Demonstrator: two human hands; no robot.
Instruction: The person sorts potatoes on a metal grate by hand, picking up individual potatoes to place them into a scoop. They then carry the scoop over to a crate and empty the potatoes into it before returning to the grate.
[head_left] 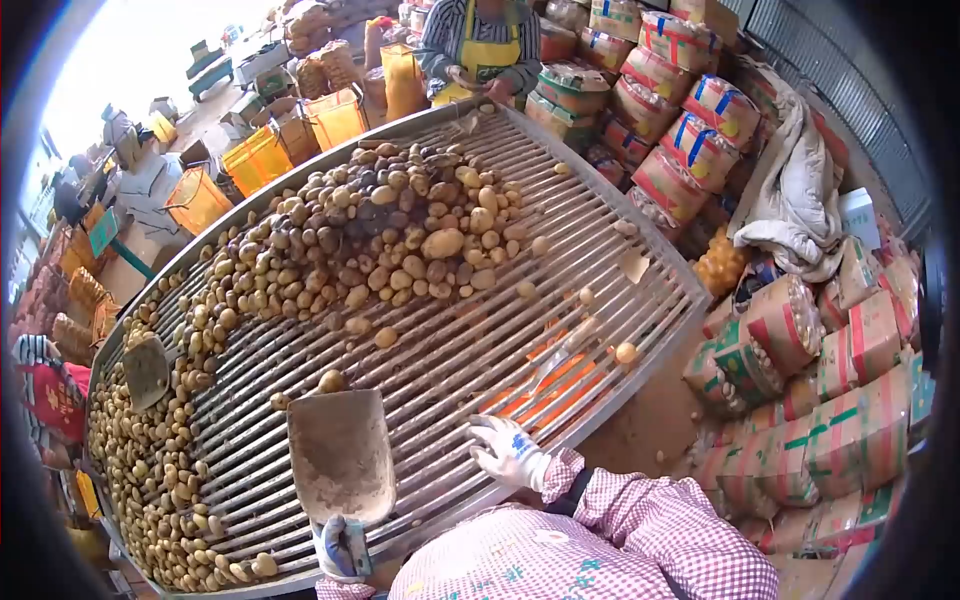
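My gloved left hand is wrapped round the handle of a metal scoop at the near edge of the slatted metal sorting table. The scoop's dirt-smeared pan lies over the bars with no potatoes in it. A couple of loose potatoes sit just past its front lip. To the right, my gloved right hand is at the bars with its fingers apart and holds nothing. A large heap of potatoes covers the far and left parts of the table.
A second scoop lies among potatoes on the left. Across the table stands a person in a yellow apron. Orange crates line the far side. Stacked packed boxes and a pale quilt are on the right.
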